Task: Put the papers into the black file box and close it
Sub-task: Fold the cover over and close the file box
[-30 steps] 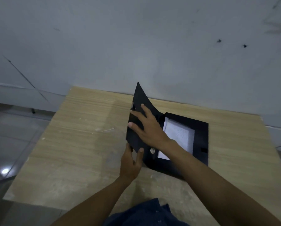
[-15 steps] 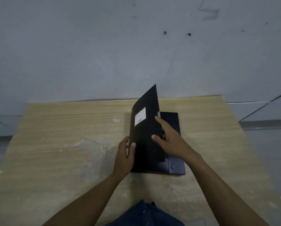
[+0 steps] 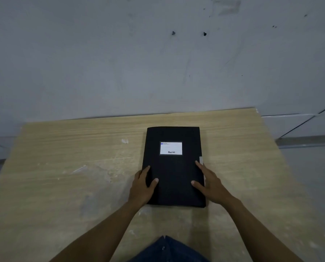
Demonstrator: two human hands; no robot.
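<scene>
Nearest: dark blue cloth [image 3: 167, 250] at bottom edge, w/ both forearms reaching fwd over the wooden table [image 3: 67, 186]. Left hand [image 3: 141, 186] lies on the file box [image 3: 174, 167] at its left edge, thumb on top, fingers down the side; grip loose, not clamped. Right hand [image 3: 209, 183] lies flat at the right edge, fingers spread, holding nothing. Box flat on table, lid down, white label [image 3: 171, 148] facing up. Beyond: grey wall [image 3: 157, 63].
</scene>
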